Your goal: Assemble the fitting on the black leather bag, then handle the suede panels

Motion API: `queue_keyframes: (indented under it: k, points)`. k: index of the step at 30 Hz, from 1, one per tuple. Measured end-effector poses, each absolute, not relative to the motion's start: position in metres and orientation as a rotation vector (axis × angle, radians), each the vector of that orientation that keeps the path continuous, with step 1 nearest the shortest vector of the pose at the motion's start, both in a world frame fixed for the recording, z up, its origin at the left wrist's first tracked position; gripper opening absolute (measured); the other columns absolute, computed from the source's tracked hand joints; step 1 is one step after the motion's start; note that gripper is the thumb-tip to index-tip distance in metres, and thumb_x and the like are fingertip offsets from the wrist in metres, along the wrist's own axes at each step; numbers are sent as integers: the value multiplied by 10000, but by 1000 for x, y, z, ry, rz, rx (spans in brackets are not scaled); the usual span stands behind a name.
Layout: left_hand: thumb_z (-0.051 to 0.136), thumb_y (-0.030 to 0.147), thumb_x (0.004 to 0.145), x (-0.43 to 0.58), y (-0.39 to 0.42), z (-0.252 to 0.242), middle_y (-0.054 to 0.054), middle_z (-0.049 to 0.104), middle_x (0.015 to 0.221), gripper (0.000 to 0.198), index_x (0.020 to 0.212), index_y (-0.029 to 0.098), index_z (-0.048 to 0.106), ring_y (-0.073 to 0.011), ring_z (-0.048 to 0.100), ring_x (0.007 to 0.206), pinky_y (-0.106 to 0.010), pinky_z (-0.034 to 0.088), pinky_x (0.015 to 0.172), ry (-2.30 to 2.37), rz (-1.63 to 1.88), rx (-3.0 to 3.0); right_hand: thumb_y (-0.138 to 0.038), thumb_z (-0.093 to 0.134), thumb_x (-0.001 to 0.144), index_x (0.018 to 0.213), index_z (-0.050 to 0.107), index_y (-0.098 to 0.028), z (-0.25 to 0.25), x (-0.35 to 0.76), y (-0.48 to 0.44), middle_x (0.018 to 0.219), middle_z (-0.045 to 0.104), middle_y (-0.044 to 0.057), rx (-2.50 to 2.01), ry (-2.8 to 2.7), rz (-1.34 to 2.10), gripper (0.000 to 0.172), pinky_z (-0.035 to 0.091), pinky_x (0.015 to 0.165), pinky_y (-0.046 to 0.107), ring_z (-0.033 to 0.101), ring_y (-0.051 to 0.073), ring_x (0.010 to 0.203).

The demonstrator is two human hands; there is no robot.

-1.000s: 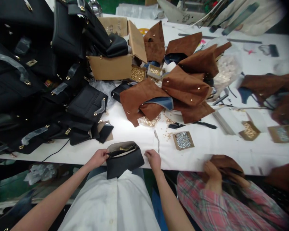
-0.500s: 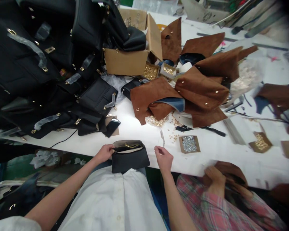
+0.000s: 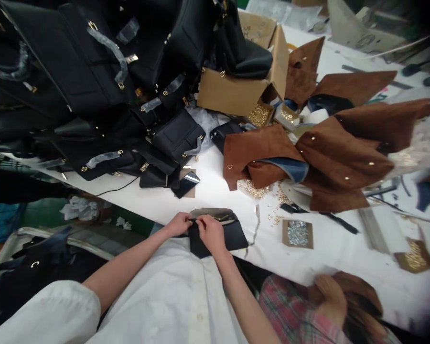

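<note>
A small black handbag lies in front of my white shirt at the table's front edge. Its opening faces up and shows a grey-beige lining, with a gold-coloured piece just visible inside. My left hand pinches the bag's upper left corner. Close beside it, my right hand has its fingertips pressed together at the left end of the opening. Whatever those right fingertips hold is too small and hidden to name. A crinkled clear plastic strip lies on the table right of the bag.
Black bags crowd the left, by a cardboard box. Brown suede pieces lie ahead, near loose gold rivets. A tray of silver studs sits to the right. A co-worker's hand works on brown material.
My right hand has moved left from beside the bag to its opening, next to my left hand. The left hand keeps its hold on the corner. The camera view has shifted.
</note>
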State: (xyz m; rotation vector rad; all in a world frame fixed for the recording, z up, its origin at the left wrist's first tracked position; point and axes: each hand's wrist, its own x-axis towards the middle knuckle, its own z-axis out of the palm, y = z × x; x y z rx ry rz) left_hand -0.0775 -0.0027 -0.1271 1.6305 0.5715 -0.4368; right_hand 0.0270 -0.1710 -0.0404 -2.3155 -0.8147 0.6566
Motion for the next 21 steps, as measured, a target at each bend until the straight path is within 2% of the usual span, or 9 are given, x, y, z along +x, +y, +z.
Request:
queue_keyframes:
  k: [4,8,14,21]
  points:
    - [600,151,798,-89,-3,-137,-28,689,703,158,863,135,744,-170,609,660,-278,403,635,613,-398,1584,-243,526,1068,1080,777,-259,-55,32,-172,1059,787,60,-2404,-1077,746,252,498,822,313,719,210,947]
    - [616,116,787,-96,1,-143,-19,684,680,162,872,135,753,-167,604,646,-279,391,626,642,-397,1549,-229,585,1043,1027,809,-273,-66,30,-161,1013,799,41,-2321,-1222,832,229,509,886,314,726,213,963]
    - [675,144,852,-104,6,-150,34,632,655,46,823,160,708,-150,576,632,-274,424,647,679,-426,1523,-167,604,1002,1022,785,-269,-82,20,-142,985,796,29,-2317,-1210,842,208,523,889,325,720,215,915]
    - [709,183,896,-105,11,-157,39,619,662,101,801,158,688,-137,572,628,-268,442,641,670,-424,1515,-201,510,1065,1035,716,-252,-84,8,-141,1009,737,70,-2315,-1176,777,214,504,904,360,674,244,974]
